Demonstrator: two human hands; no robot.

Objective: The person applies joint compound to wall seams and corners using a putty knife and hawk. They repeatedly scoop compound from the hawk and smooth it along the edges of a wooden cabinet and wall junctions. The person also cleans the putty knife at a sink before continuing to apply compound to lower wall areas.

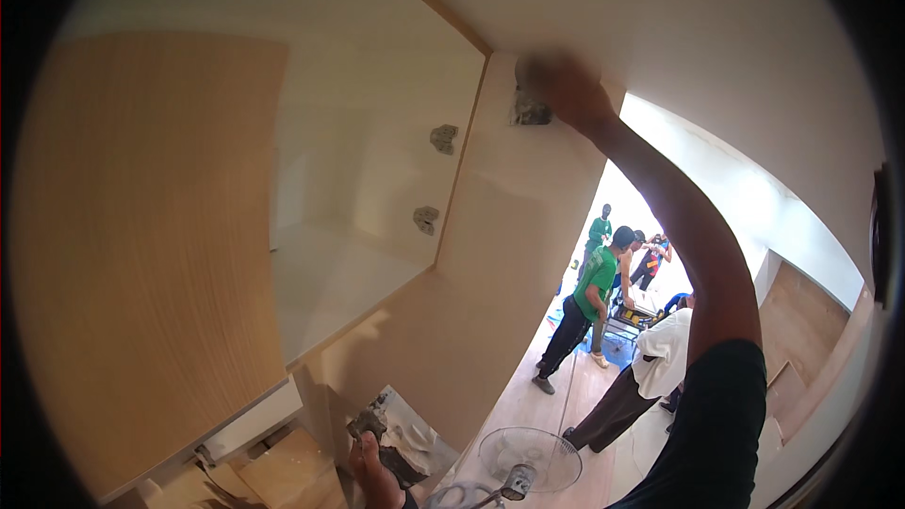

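My right arm reaches up to the wall under the ceiling. There my right hand (566, 85) is smeared by motion, so its fingers and anything in them cannot be made out. Right beside it, a dark grey, rough patch (531, 111) marks the pale wall (500, 165). Low in the view, my left hand (372, 471) grips a pale flat board (419, 434) smeared with dark grey, paste-like stuff. A dark lump of it (368, 424) lies at my fingertips.
A wooden cabinet door (151, 245) stands open at left, with two grey-smeared hinge spots (443, 139) on the cabinet's inner side. Below is a fan with a clear round guard (531, 459). Several people, one in a green shirt (596, 273), are in the bright room beyond.
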